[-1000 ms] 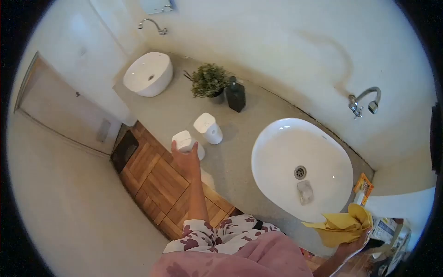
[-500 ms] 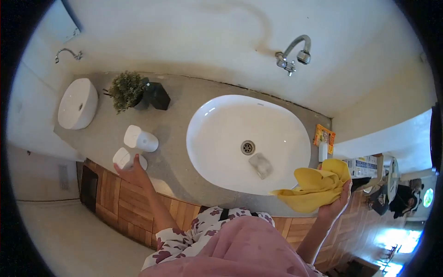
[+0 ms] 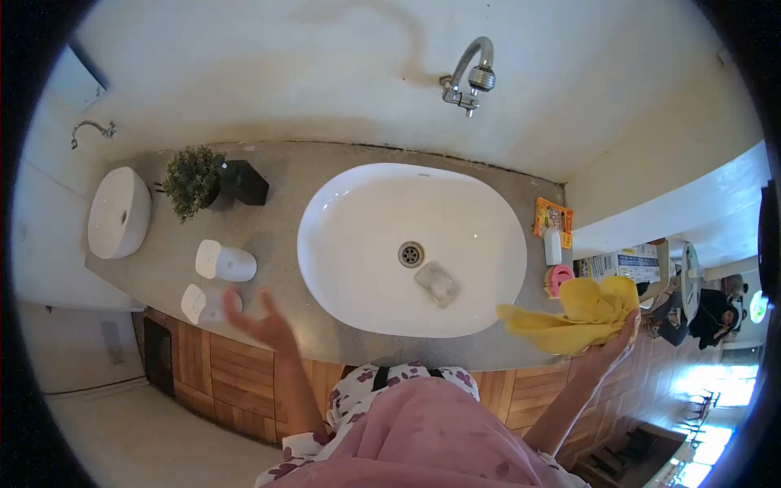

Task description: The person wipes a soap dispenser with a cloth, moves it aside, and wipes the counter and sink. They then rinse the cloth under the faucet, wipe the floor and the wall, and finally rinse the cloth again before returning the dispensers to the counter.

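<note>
My right hand [image 3: 612, 342] grips a bunched yellow cloth [image 3: 578, 319] beyond the right front edge of the counter. My left hand [image 3: 267, 324] is open, its fingers spread and slightly blurred. Closest to it is a white container [image 3: 210, 304] near the counter's front edge, partly behind the fingertips; whether they touch is hard to see. A second white container [image 3: 226, 261] stands just behind the first. Between my hands is a white oval sink [image 3: 374, 313], with a greyish translucent rectangular piece [image 3: 438, 285] lying near its drain [image 3: 411, 254].
A chrome tap [image 3: 470, 77] juts from the wall. Left on the counter are a potted plant [image 3: 191, 183], a dark bottle [image 3: 246, 182] and a second basin [image 3: 120, 213]. An orange packet [image 3: 553, 218], white bottle [image 3: 552, 246] and pink item [image 3: 558, 281] sit right. A person [image 3: 716, 315] is far right.
My left hand has drawn back rightward from the front white container, its fingers spreading. The cloth remains in my right hand, and a pink item beside the sink now shows. The view has shifted.
</note>
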### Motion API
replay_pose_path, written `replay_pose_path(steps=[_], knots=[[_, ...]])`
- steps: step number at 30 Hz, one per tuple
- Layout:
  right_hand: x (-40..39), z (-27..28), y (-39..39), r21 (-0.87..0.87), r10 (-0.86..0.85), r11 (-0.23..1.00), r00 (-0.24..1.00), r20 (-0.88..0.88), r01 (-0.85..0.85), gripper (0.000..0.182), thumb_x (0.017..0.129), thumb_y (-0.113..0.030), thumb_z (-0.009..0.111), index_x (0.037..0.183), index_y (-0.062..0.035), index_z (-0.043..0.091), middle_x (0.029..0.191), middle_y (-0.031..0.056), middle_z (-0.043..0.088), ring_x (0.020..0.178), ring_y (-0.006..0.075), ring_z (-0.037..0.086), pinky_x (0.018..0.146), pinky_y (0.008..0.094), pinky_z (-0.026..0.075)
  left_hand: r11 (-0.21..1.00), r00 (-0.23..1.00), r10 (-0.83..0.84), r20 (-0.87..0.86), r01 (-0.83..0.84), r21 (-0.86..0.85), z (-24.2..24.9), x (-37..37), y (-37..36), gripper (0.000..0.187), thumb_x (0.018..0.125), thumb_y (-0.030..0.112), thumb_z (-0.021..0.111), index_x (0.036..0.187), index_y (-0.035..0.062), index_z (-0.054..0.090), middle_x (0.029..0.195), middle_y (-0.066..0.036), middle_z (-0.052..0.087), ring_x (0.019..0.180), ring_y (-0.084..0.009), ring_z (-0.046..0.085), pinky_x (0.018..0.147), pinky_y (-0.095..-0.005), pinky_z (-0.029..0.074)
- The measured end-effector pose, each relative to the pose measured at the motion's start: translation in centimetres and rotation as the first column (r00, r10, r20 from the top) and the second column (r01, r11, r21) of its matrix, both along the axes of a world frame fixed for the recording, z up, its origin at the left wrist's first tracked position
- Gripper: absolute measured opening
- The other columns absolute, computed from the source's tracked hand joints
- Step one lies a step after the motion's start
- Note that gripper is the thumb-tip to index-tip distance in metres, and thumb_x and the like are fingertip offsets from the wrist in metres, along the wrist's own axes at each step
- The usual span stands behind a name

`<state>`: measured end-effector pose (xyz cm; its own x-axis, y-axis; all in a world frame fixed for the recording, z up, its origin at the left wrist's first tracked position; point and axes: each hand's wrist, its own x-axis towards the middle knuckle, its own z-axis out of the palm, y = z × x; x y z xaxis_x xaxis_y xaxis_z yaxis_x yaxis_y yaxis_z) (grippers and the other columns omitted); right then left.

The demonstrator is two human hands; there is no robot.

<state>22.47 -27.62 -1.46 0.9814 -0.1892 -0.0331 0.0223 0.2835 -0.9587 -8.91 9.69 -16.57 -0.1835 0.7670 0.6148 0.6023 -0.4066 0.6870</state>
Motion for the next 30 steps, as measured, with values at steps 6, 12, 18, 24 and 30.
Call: replay_pose_path(steps=[6,12,18,24,30], knots=[[1.0,-3.1,-1.9,-0.078,-0.074,0.994,0.997,-0.003,0.073,0.047,0.090,-0.037,0.054,0.118,-0.0002,0.051,0.113,0.0120,0.055,0.102,0.0228,0.057,0.083,0.0352,0.050,0.210,-0.045,-0.898,-0.438,0.830,-0.516,-0.7,15.4,-8.7,0.066,0.070,0.008,0.065,0.131,0.0127,0.042,0.132,-0.009,0.046,0.129,-0.0259,0.037,0.107,-0.0477,0.025],[0.4,-6.4,-4.0,-0.206,0.070,0.976,0.997,-0.030,-0.075,0.044,0.091,-0.037,0.054,0.112,0.0014,0.055,0.102,0.0116,0.060,0.092,0.0205,0.060,0.075,0.0329,0.052,0.179,-0.259,-0.777,-0.573,0.782,-0.597,-5.5,20.2,-10.0,0.060,0.066,0.013,0.068,0.123,0.0110,0.048,0.119,-0.010,0.051,0.120,-0.0251,0.044,0.098,-0.0510,0.033],[1.0,-19.6,-3.0,-0.570,0.347,0.719,0.916,-0.201,-0.398,0.049,0.088,-0.038,0.057,0.119,-0.0002,0.051,0.116,0.0140,0.055,0.106,0.0254,0.054,0.089,0.0372,0.044,0.259,0.062,-0.949,-0.308,0.710,-0.655,-0.7,19.8,-8.6,0.048,0.065,0.011,0.071,0.109,0.0073,0.052,0.103,-0.012,0.054,0.100,-0.0272,0.055,0.085,-0.0424,0.045],[1.3,-9.4,4.2,-0.928,0.555,0.369,0.815,0.169,-0.059,0.056,0.084,-0.028,0.062,0.131,-0.0038,0.042,0.131,0.0187,0.044,0.121,0.0334,0.042,0.103,0.0420,0.032,0.109,0.438,-0.223,0.871,0.899,-0.424,-0.9,18.0,-9.6,0.049,0.071,0.002,0.068,0.113,0.0044,0.044,0.103,-0.007,0.055,0.097,-0.0205,0.056,0.085,-0.0356,0.048],[-1.8,-11.9,16.3,-0.795,0.904,0.375,0.379,0.199,-0.477,0.045,0.085,-0.018,0.060,0.126,-0.0060,0.046,0.124,0.0177,0.047,0.117,0.0345,0.044,0.099,0.0421,0.035,0.199,0.172,0.103,0.980,0.961,-0.190,-0.2,18.7,-13.5,0.049,0.075,0.006,0.064,0.118,0.0106,0.042,0.104,-0.005,0.054,0.094,-0.0181,0.056,0.083,-0.0355,0.046]])
